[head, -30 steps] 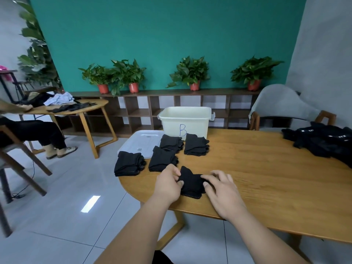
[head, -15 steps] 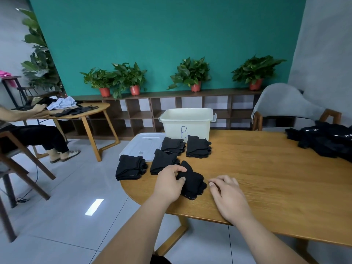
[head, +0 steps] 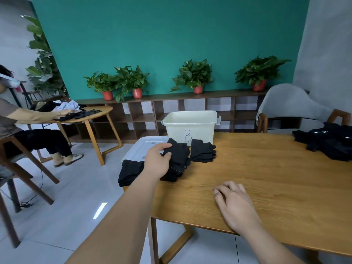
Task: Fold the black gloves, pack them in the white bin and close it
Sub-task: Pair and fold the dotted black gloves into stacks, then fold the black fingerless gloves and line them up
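1. The left hand (head: pixel 158 162) has its fingers clamped on a folded black glove (head: pixel 178 153), near the bench's (head: pixel 266 178) left edge.
2. The right hand (head: pixel 236 204) lies on the bench, fingers relaxed, holding nothing.
3. The white bin (head: pixel 190 126) stands open just beyond the glove, with its lid (head: pixel 141 147) to the left.

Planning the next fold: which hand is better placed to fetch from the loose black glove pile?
Right hand: resting empty on the wooden table, nearer the black glove pile; left hand grips a folded black glove.
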A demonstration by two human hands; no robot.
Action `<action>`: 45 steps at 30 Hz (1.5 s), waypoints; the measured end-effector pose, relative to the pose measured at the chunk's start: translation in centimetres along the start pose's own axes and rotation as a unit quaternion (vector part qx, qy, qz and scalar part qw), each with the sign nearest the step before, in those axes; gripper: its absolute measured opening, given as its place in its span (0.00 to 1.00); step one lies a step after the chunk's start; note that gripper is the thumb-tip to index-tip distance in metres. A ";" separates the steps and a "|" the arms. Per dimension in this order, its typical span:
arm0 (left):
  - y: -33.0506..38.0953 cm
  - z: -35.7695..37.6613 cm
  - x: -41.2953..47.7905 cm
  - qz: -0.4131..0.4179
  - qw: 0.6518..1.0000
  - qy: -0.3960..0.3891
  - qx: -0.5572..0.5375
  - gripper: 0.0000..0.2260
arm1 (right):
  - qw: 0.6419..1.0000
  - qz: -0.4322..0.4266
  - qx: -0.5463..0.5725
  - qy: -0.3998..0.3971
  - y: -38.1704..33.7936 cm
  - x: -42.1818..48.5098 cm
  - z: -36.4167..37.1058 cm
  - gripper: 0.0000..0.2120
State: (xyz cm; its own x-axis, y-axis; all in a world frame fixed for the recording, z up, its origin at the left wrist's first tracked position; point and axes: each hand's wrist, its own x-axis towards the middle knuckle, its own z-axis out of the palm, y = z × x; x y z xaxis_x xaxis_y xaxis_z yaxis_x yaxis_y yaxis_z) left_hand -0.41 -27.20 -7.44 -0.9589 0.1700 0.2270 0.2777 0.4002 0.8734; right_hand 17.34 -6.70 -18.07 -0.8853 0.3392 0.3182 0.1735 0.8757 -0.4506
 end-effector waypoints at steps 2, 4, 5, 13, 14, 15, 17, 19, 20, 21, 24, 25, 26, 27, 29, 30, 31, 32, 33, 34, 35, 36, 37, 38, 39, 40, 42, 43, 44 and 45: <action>-1.5 -0.2 0.9 -0.050 0.997 -0.028 0.050 0.17 | 1.000 0.004 0.000 -0.004 -0.1 0.0 0.0 0.24; -3.0 -0.2 1.2 -0.089 0.992 -0.043 0.075 0.19 | 1.000 0.008 -0.002 -0.007 -0.1 0.1 0.0 0.24; -3.4 -0.2 1.3 -0.092 0.992 -0.038 0.073 0.19 | 1.000 0.009 -0.005 -0.009 -0.2 0.1 0.0 0.23; -3.2 -0.5 2.1 -0.076 0.994 -0.014 0.073 0.21 | 1.000 0.015 -0.010 -0.014 -0.3 0.2 0.0 0.22; -3.4 -0.5 2.1 -0.070 0.993 -0.020 0.094 0.21 | 1.000 0.014 -0.011 -0.015 -0.3 0.2 0.1 0.22; -3.5 -0.5 1.9 -0.062 0.990 -0.025 0.123 0.21 | 1.000 0.014 -0.011 -0.014 -0.3 0.2 0.1 0.22; -3.7 -0.1 1.7 -0.028 0.982 -0.025 0.186 0.20 | 1.000 0.014 -0.011 -0.012 -0.3 0.2 0.0 0.22; -3.9 0.4 1.6 0.024 0.968 -0.002 0.249 0.18 | 1.000 0.014 -0.014 -0.014 -0.3 0.2 0.0 0.22; -3.9 0.6 1.4 0.057 0.955 0.008 0.290 0.18 | 1.000 0.014 -0.015 -0.014 -0.4 0.2 0.0 0.23; -3.9 0.8 1.4 0.088 0.940 0.005 0.330 0.20 | 1.000 0.014 -0.015 -0.014 -0.4 0.2 0.0 0.23; -4.0 1.6 1.3 0.145 0.896 -0.082 0.411 0.28 | 1.000 0.010 -0.016 -0.013 -0.5 0.2 -0.2 0.23; -4.1 2.0 1.2 0.140 0.883 -0.119 0.432 0.31 | 1.000 0.010 -0.016 -0.014 -0.5 0.1 -0.2 0.23; -4.4 2.3 1.2 0.127 0.872 -0.153 0.447 0.34 | 1.000 0.010 -0.017 -0.014 -0.5 0.1 -0.2 0.23; -4.8 2.7 1.1 0.111 0.863 -0.181 0.459 0.36 | 1.000 0.009 -0.017 -0.014 -0.5 0.1 -0.1 0.23; -5.7 3.3 0.9 0.093 0.853 -0.199 0.473 0.38 | 1.000 0.007 -0.017 -0.012 -0.5 0.1 -0.1 0.23; -6.0 3.5 0.8 0.095 0.852 -0.196 0.476 0.39 | 1.000 0.006 -0.017 -0.011 -0.5 0.1 -0.1 0.23; -6.1 3.6 0.8 0.098 0.851 -0.192 0.479 0.40 | 1.000 0.006 -0.017 -0.010 -0.5 0.1 -0.1 0.23; -6.1 3.6 0.8 0.101 0.849 -0.190 0.482 0.40 | 1.000 0.006 -0.017 -0.010 -0.5 0.2 -0.1 0.23; -6.0 3.6 0.8 0.102 0.848 -0.191 0.483 0.40 | 1.000 0.005 -0.015 -0.010 -0.4 0.2 -0.1 0.23; -5.9 3.5 0.8 0.101 0.847 -0.195 0.484 0.40 | 1.000 0.005 -0.013 -0.012 -0.4 0.2 -0.1 0.23; -5.7 3.3 0.8 0.101 0.847 -0.195 0.484 0.40 | 1.000 0.005 -0.008 -0.013 -0.4 0.2 -0.1 0.23; -5.5 3.2 0.7 0.106 0.846 -0.187 0.487 0.39 | 1.000 0.005 0.001 -0.011 -0.4 0.3 0.0 0.23; -5.3 3.2 0.5 0.116 0.845 -0.171 0.493 0.38 | 1.000 0.008 0.013 -0.007 -0.3 0.3 0.0 0.22; -5.0 3.3 0.2 0.131 0.844 -0.151 0.497 0.37 | 0.999 0.012 0.031 0.001 -0.2 0.3 0.0 0.21; -4.8 3.6 -0.3 0.146 0.844 -0.132 0.498 0.35 | 0.998 0.016 0.051 0.013 -0.1 0.4 0.0 0.19; -4.4 4.1 -0.9 0.163 0.847 -0.118 0.492 0.35 | 0.997 0.020 0.074 0.027 0.1 0.4 0.1 0.18; -3.6 5.5 -2.3 0.192 0.852 -0.113 0.474 0.34 | 0.990 0.030 0.118 0.065 0.4 0.4 0.0 0.16; -3.2 6.4 -3.1 0.202 0.853 -0.119 0.466 0.33 | 0.985 0.039 0.141 0.089 0.5 0.4 0.0 0.14; -2.8 7.2 -3.9 0.210 0.855 -0.126 0.457 0.33 | 0.979 0.052 0.165 0.112 0.7 0.3 -0.1 0.13; -2.5 8.1 -4.7 0.216 0.857 -0.133 0.448 0.33 | 0.970 0.068 0.188 0.135 0.8 0.3 -0.2 0.13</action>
State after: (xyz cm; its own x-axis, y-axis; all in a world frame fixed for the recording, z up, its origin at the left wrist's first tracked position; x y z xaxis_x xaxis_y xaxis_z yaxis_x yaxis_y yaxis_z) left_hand 3.87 -21.66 -14.19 -0.7407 0.6292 0.2353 0.6516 0.7582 0.0235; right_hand 17.30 -5.81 -18.13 -0.7109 0.5646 0.4194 0.0657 0.6471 -0.7596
